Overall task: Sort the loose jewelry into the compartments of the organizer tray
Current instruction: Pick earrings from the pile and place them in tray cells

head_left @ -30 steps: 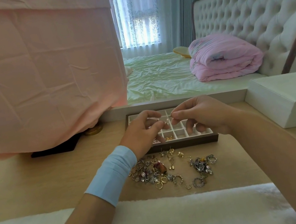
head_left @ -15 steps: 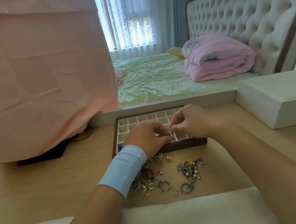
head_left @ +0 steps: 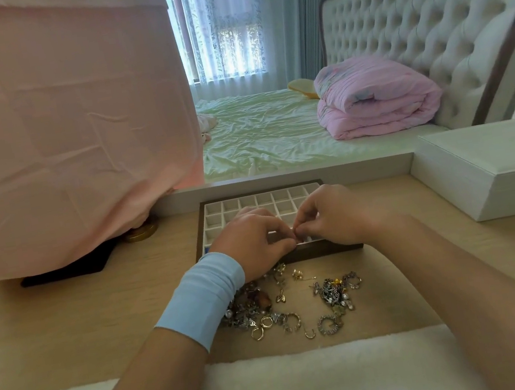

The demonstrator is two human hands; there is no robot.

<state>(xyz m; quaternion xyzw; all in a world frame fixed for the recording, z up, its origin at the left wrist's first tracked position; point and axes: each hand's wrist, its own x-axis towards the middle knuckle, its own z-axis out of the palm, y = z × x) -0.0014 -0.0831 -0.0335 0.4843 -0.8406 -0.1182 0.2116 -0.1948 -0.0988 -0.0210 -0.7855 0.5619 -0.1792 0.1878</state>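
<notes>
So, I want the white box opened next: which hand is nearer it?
Right. The right hand is over the organizer tray, left of the white box; the left hand lies farther left.

Soft daylight all round, coming through the curtained window at the back. That's the brightest patch and a touch blown out, so the desk only gets faint, fuzzy shadows under the jewelry pile. The wide-angle lens bends stuff hard toward the edges, the headboard visibly leans and curves. Centre is fairly sharp, but the pile smears into a tangle, and the small piece pinched between left hand and right hand is just a speck.
</notes>
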